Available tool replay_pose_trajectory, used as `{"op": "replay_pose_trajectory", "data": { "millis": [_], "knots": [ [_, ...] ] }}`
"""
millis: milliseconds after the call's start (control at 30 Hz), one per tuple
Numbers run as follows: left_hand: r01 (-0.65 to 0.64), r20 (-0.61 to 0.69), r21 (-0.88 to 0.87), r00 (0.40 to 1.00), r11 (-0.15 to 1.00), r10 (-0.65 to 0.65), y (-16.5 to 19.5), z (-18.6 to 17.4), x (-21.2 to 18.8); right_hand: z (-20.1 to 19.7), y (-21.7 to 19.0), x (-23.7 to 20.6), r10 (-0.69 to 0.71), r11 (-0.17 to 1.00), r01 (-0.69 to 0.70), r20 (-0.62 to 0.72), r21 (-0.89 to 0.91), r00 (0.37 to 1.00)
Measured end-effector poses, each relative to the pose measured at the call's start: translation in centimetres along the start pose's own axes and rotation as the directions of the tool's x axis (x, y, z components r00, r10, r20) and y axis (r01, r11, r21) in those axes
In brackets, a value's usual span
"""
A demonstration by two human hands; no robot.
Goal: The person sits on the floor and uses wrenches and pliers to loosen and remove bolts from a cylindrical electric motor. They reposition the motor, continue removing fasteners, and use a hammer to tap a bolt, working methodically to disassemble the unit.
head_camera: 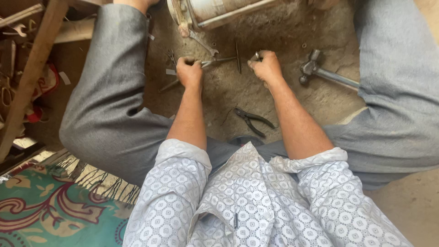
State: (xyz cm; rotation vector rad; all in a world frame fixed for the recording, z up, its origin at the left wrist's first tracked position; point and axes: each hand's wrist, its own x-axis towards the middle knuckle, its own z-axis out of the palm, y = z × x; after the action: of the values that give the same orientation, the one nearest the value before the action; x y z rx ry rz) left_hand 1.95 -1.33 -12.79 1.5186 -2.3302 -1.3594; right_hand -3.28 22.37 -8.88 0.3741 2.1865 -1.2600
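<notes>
I sit on a dirt floor with my legs in grey trousers spread wide. My left hand (189, 72) is closed around the handle of a thin metal tool (219, 60) whose tip points right. My right hand (266, 66) is closed on a small metal piece (258, 56) that pokes out above the knuckles. The two hands are a short gap apart, just below a cylindrical metal machine part (215, 11). A thin dark rod (238, 56) stands between the hands.
Black pliers (253, 120) lie on the ground between my forearms. A hammer (322, 72) rests to the right, by my knee. A wrench (201, 42) lies near the cylinder. Wooden frame and clutter (27, 73) stand at left, a patterned rug (50, 210) at lower left.
</notes>
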Motion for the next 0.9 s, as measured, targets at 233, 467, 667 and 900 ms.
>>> {"op": "replay_pose_trajectory", "data": {
  "millis": [233,467,667,900],
  "knots": [
    [-0.169,0.212,0.298,0.971,0.939,0.108,0.6,0.6,-2.9,1.5,2.4,-2.4,-0.144,0.910,0.134,0.004,-0.392,0.990],
    [-0.209,-0.096,0.235,0.967,0.949,0.236,1.0,0.3,0.0,1.6,1.8,-2.2,-0.165,0.899,0.167,0.040,-0.406,0.986],
    [0.092,-0.301,0.191,0.953,0.977,-0.031,-0.3,-2.3,4.9,0.5,1.9,-1.8,-0.096,0.922,0.086,-0.007,-0.378,0.995],
    [0.093,-0.192,0.318,0.981,0.943,-0.032,-0.2,-3.0,6.4,0.2,1.3,-1.7,-0.066,0.931,0.059,-0.007,-0.361,0.998]
  ]
}}
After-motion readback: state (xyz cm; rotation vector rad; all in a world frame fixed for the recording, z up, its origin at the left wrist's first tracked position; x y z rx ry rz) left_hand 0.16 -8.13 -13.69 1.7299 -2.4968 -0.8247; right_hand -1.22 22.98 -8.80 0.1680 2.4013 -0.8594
